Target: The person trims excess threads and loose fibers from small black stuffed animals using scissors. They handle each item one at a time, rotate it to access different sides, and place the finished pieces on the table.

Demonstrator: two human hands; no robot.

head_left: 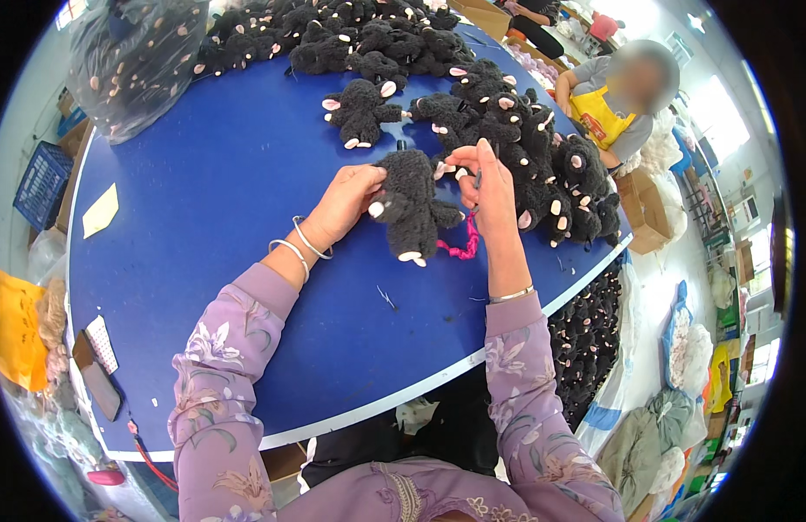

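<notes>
Over the blue table (246, 191), a black plush toy (409, 196) with white paw tips hangs upright. My left hand (349, 202) is closed on its left side, thumb and fingers pinching the fur. On the toy's other side, my right hand (488, 184) has its fingertips by a small pink-and-white ear or paw. A slim dark tool (477, 184) is tucked in that hand, its kind partly hidden by the fingers. Below it dangles a bright pink braided cord (462, 249). A similar plush toy (361, 113) with pink ears lies just beyond.
Black plush toys (516, 130) are heaped along the table's far and right sides. A clear bag (133, 70) of them stands far left. Yellow paper (100, 210) and a phone-like dark object (97, 378) lie left. A person in a yellow apron (603, 117) sits far right.
</notes>
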